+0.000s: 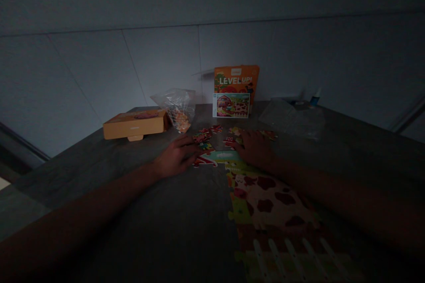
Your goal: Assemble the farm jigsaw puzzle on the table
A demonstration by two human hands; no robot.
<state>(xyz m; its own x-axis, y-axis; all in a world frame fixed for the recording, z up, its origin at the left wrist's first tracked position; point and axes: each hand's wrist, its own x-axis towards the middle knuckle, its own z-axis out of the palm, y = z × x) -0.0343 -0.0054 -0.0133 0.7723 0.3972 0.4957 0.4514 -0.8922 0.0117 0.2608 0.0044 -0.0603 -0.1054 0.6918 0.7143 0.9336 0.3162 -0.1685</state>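
Note:
A partly joined puzzle [268,203] with a brown-spotted cow and white fence posts lies on the grey table [186,221]. My left hand [177,154] is beside a red-and-white puzzle piece [206,160] at the upper left of the joined part; its fingers are bent and the fingertips are too dark to tell if they hold anything. My right hand [255,149] rests palm down with fingers spread over the loose pieces, touching near a red piece [229,139]. More loose pieces [202,137] lie between the hands.
An orange "LEVEL UP!" box [236,78] stands at the back, with a farm picture card [231,105] before it. At left are an orange open box [134,124] and a plastic bag [181,108] with pieces. Clear plastic [292,119] and a small bottle [315,97] lie right.

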